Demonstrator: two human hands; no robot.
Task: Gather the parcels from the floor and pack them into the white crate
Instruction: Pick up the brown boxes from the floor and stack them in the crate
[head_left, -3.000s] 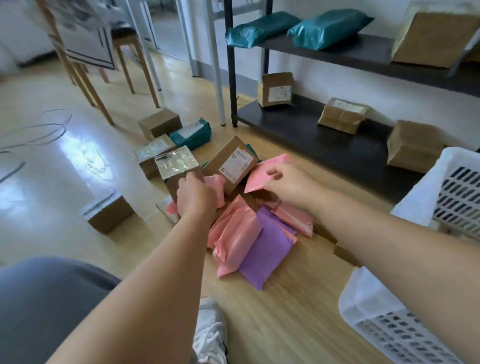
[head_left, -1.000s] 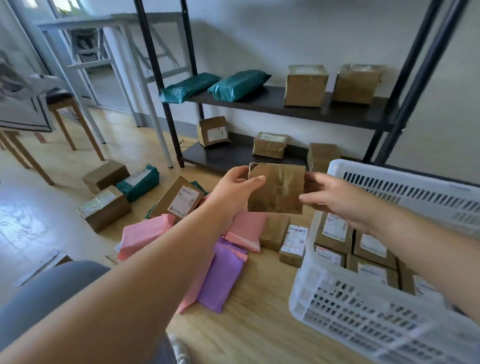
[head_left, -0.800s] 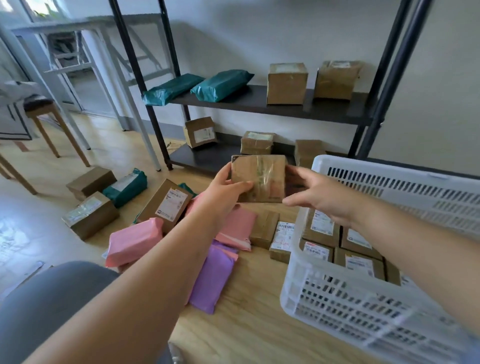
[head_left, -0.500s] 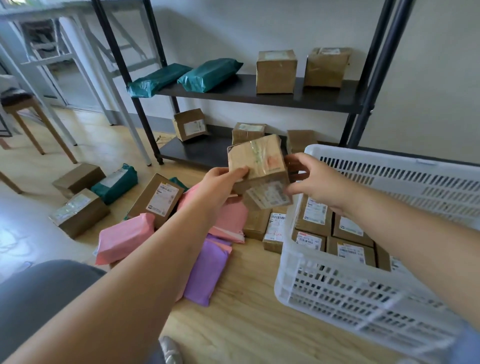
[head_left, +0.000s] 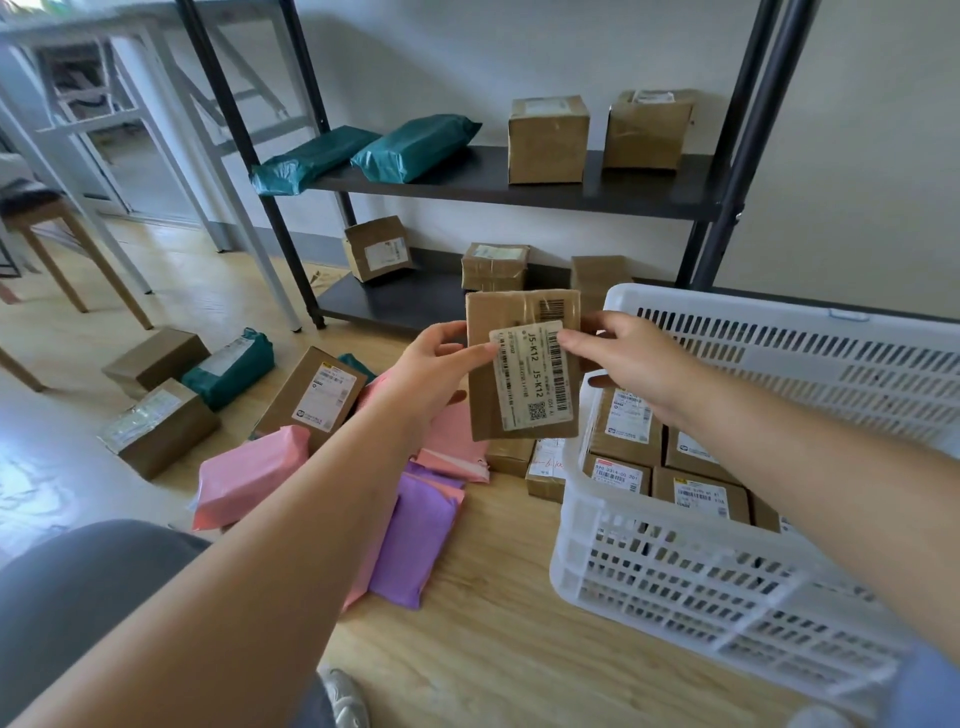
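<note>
Though still held, the box (head_left: 522, 366) now shows its label (head_left: 535, 379).

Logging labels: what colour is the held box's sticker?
The sticker on the box is white with black print; head view shows it best.

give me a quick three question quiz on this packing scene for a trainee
1. True or false: the left hand and the right hand both hold the labelled parcel.
2. What shares the upper shelf with the two cardboard boxes? A two green mailers B pink mailers C a purple mailer
3. Fill in: the packed boxes in the white crate lie with labels facing ___.
Key: 1 true; 2 A; 3 up.
</note>
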